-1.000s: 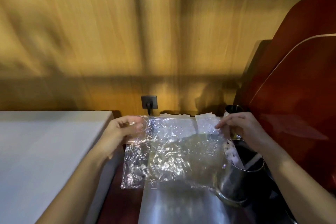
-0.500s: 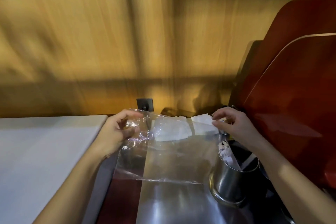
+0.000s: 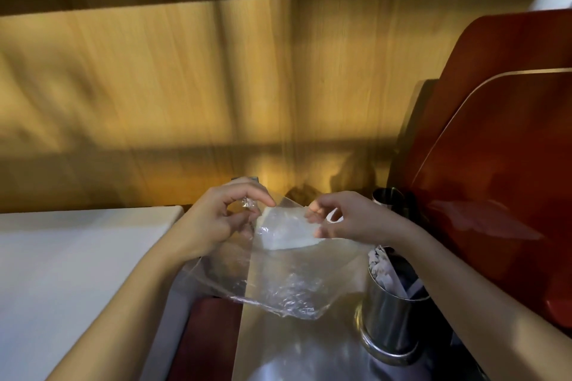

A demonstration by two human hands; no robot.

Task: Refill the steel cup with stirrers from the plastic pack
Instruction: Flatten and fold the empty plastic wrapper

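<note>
A clear, crinkled plastic pack (image 3: 284,275) hangs in the air between both hands, above the counter. My left hand (image 3: 216,219) pinches its upper left corner. My right hand (image 3: 346,219) pinches the upper right edge, close to the left hand. A white patch shows through the top of the pack. The steel cup (image 3: 393,322) stands on the counter at the lower right, under my right forearm, with white paper-wrapped stirrers (image 3: 379,266) sticking out of it.
A white surface (image 3: 77,263) lies to the left. Dark red panels (image 3: 501,145) rise at the right, with a second dark steel cup (image 3: 387,198) at their foot. A wooden wall (image 3: 185,86) closes the back. A shiny counter strip (image 3: 297,346) runs below the pack.
Both hands have come closer together, gathering the top of the pack. The pack now hangs narrower and more bunched between them. The view has shifted slightly downward and left.
</note>
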